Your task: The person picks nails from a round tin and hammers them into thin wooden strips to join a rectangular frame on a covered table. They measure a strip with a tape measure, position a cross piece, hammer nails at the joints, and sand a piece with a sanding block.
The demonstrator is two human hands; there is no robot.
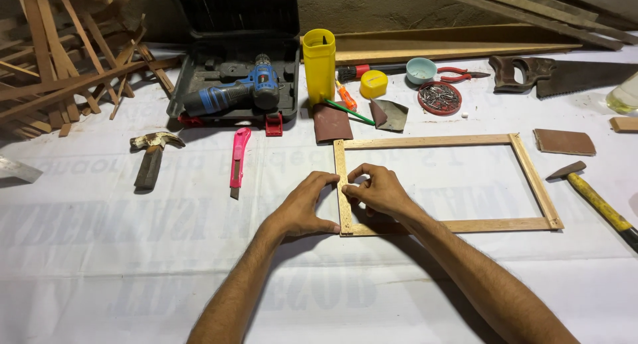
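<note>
Both hands [307,204] [375,191] pinch the wooden frame [446,226] at its left edge.

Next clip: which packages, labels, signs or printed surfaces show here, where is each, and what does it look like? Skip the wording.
Printed sheet: white table cover under everything, faint grey reversed lettering.
Yellow container: tall, upright, open-topped, beside the drill case.
Drill case: black, lid open, rear left, holding a blue drill.
Yellow round tin: small, right of the container.
No screens or signs.
</note>
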